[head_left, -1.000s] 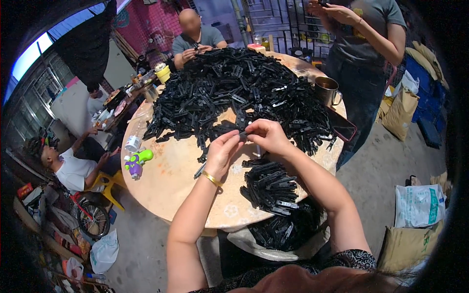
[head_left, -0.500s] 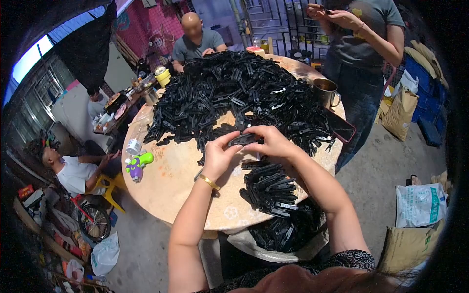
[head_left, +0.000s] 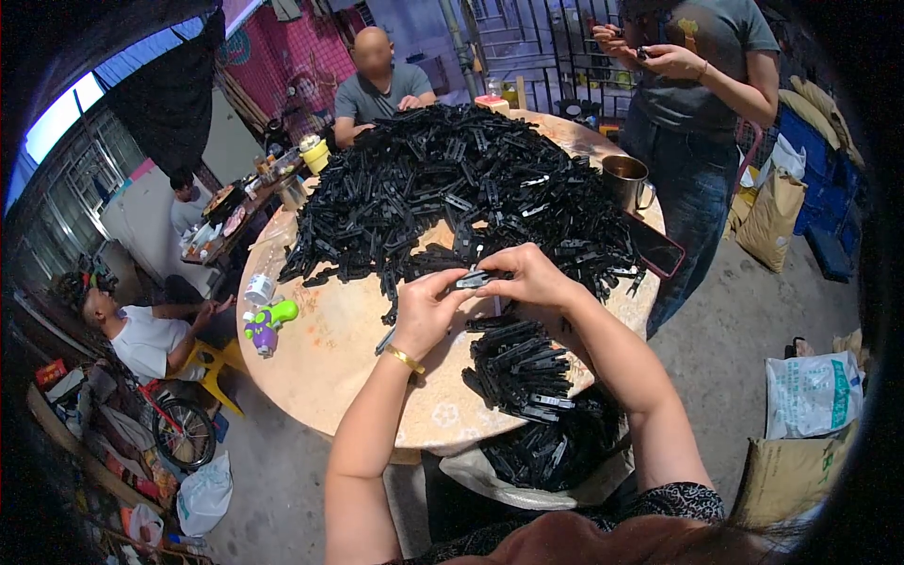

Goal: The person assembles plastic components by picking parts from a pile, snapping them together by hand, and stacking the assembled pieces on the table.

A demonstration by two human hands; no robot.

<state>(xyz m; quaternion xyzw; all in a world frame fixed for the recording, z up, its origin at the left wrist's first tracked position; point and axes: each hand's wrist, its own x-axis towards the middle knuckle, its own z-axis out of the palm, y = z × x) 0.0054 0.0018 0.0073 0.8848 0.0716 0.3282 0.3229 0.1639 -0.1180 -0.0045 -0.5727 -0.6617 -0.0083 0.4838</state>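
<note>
My left hand (head_left: 424,309), with a gold bracelet at the wrist, and my right hand (head_left: 529,279) meet over the near half of a round table (head_left: 348,377). Between their pinched fingertips is a slim black plastic part (head_left: 473,280), whose upper face catches the light. Just beyond my fingers rises a big heap of similar black parts (head_left: 443,179). A smaller, more neatly stacked pile (head_left: 520,363) lies close to me, by my right forearm. Below the table edge an open white sack (head_left: 480,480) holds more black parts.
A green and purple toy gun (head_left: 270,325) and a clear bottle (head_left: 259,288) are at the table's left. A metal mug (head_left: 628,181) and a phone (head_left: 656,247) are at the right. One person sits across; another stands at right, handling something small. Bags line the floor.
The part between my fingers has turned, so a lighter face now shows. My fingertips have shifted slightly. The standing person's hands have come lower.
</note>
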